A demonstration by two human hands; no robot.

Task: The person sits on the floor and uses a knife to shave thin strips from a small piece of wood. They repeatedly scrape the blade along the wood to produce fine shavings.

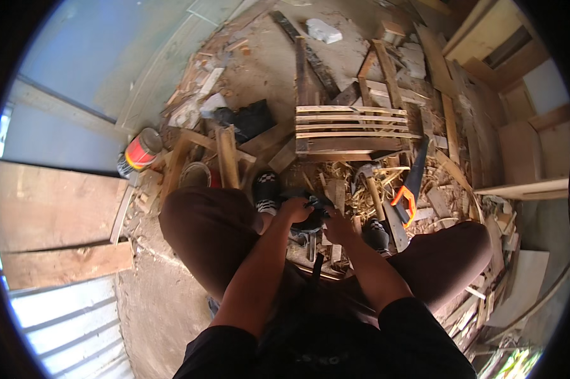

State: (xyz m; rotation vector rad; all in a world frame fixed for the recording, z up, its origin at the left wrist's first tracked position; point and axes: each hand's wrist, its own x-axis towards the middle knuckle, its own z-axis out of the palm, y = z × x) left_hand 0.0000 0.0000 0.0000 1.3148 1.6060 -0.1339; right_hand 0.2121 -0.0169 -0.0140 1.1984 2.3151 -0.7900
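Both of my hands are low in the middle of the head view, between my knees. They work at a dark, crumpled thing that looks like a black plastic bag (310,222). My left hand (295,210) has its fingers closed on the bag's upper left edge. Opposite it, my right hand (339,227) pinches the right side. What lies inside the bag is hidden. Just right of my hands rests a claw hammer (374,192) with a wooden handle. Further right is a handsaw (414,180) with an orange handle and dark blade.
Ahead stands a slatted wooden frame (354,123) with upright legs. Wood shavings (354,183) and offcuts litter the floor. A red and yellow can (144,148) is at the left, near a black bag (250,120). Boards (57,202) line the left wall; wooden shelving (525,139) stands right.
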